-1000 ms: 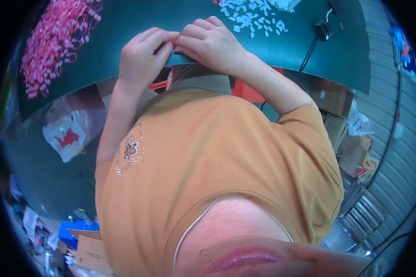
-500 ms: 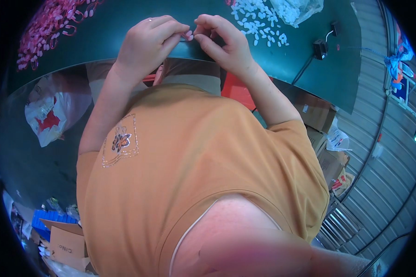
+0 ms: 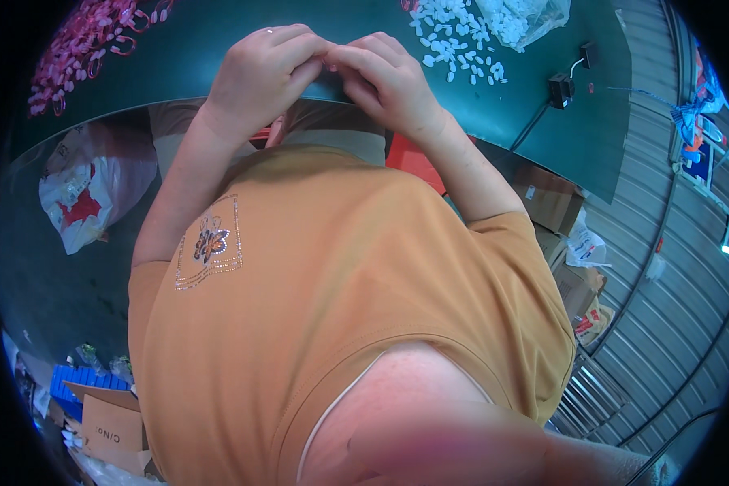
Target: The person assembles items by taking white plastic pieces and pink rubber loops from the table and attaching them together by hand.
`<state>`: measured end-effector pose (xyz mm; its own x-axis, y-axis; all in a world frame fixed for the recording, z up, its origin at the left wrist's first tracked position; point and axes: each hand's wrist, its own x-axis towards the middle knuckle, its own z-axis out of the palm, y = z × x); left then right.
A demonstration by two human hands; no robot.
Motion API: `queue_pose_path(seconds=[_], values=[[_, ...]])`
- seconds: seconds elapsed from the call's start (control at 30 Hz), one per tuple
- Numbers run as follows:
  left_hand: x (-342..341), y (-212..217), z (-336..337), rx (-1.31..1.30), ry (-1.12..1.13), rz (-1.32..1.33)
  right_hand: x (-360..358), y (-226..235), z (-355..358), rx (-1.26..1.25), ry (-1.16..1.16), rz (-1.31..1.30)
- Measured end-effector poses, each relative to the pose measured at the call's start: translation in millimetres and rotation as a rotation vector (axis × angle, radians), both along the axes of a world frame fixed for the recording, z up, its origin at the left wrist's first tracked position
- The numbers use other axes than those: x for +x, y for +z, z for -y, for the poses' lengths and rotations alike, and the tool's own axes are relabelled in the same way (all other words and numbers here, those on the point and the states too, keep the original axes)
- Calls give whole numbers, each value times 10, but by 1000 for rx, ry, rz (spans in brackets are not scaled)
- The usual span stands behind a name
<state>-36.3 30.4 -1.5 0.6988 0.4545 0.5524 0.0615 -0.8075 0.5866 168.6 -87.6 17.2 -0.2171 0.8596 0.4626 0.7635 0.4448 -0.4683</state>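
Apparently for steadiness, the left hand (image 3: 261, 71) and right hand (image 3: 394, 85) are pinching a half-hidden pink piece (image 3: 330, 67) at upper centre.

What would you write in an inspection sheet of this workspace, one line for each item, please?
Surface: dark green table.
Job's things: pink loops heaped at the left; white pieces scattered toward the right.
Clutter: clear plastic bag beside the white pieces.
Hands: left hand and right hand meet at the fingertips; a small pink piece there is mostly hidden.
Cables: black cable at a black box, right side.
Surroundings: cardboard boxes and ridged wall at the right.
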Motion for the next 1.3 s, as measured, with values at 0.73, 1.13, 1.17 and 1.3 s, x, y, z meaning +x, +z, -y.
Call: queue_pose_path(seconds=[0.73,1.13,1.17,1.3], values=[[24,9,-2,-19,36,38,-220,16,73,66,-173,396],[-306,36,308,-619,32,313,-362,272,325,-146,-196,-464],[-338,60,351,-607,32,312,-432,300,318,-135,-192,-466],[-492,65,484,-741,66,378,-629,353,288,-74,-78,-452]])
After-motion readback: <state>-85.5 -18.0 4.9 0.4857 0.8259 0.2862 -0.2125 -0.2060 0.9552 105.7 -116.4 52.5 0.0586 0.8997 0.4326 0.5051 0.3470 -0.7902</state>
